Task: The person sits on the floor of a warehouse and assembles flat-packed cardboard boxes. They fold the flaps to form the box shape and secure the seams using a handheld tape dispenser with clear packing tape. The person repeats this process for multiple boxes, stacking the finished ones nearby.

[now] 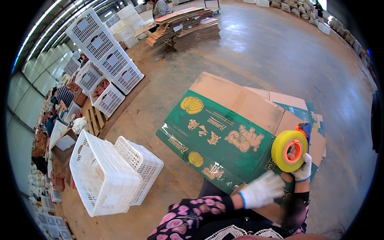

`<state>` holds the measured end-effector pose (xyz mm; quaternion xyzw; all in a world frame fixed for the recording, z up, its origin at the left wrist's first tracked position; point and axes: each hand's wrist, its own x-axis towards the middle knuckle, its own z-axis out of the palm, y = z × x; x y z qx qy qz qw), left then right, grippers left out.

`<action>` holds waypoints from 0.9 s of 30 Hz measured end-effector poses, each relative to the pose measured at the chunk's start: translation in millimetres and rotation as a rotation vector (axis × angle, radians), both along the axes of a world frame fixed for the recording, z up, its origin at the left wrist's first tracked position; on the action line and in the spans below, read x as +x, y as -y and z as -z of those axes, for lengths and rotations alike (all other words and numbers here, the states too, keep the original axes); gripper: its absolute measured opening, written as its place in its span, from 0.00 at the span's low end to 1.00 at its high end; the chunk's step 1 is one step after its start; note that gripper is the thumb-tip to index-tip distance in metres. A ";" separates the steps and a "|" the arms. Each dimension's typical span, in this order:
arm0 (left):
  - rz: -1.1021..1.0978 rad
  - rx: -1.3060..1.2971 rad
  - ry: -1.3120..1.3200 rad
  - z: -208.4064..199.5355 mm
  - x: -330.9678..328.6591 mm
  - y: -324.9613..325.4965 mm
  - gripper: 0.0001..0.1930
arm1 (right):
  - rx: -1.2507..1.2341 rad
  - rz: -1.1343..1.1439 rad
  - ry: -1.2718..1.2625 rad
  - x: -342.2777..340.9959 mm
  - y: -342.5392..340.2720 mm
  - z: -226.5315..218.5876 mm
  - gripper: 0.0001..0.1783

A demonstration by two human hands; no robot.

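Observation:
A flattened green and brown cardboard box (216, 138), printed with yellow fruit and a cartoon animal, lies in front of me. My right hand (303, 171), in a white glove, grips a tape dispenser (305, 129) with orange and blue parts. A wide roll of yellow tape (279, 148) sits on it, and fingertips show through its orange core. Over the box's near edge is my left hand (263, 191), also gloved. Motion smears its fingers, so their grip is unclear. Another flattened box (298, 105) shows underneath at the right.
Two white plastic crates (120, 186) stand on the floor at left. Beyond them rise stacked white crates (108, 54), one low crate (108, 100) holding reddish produce, beside a wooden pallet (95, 120). A pile of flat cardboard (188, 30) lies far ahead, with a person (161, 8) behind it.

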<state>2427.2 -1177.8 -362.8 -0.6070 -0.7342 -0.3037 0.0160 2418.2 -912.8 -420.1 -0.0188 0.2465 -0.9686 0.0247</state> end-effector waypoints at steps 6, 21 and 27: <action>-1.056 -0.058 -0.230 24.1 -133.6 190.2 0.20 | 0.119 0.202 0.184 12.0 16.8 -36.5 0.28; -0.842 0.016 -0.240 -18.8 -313.2 79.1 0.26 | 0.127 0.237 0.237 8.4 21.9 -38.7 0.30; -0.741 -0.288 -0.124 12.5 -349.6 -17.4 0.23 | 0.116 0.265 0.272 11.6 21.1 -29.5 0.30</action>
